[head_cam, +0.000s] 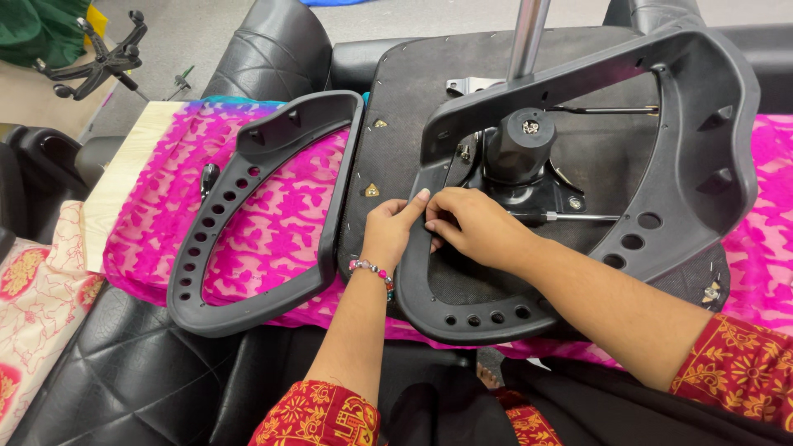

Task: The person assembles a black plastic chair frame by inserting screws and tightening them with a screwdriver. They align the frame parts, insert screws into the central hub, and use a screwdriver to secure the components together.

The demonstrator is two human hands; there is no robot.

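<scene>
An upturned office chair seat (413, 99) lies on a pink patterned cloth (273, 215), its black underside facing up. A black plastic armrest loop (694, 165) rests on the seat around the metal tilt mechanism (520, 157). My left hand (392, 231), with a bead bracelet on the wrist, presses its fingers on the inner rim of this armrest. My right hand (475, 223) is beside it, fingertips pinched at the same spot; anything small between them is hidden. A second black armrest loop (248, 223) lies loose on the cloth to the left.
A chrome gas cylinder (529, 33) rises from the mechanism. Black leather chair parts (264, 49) lie behind and below the cloth. A wooden board (124, 173) edges the cloth at left, and a chair's wheeled base (99, 58) sits on the floor far left.
</scene>
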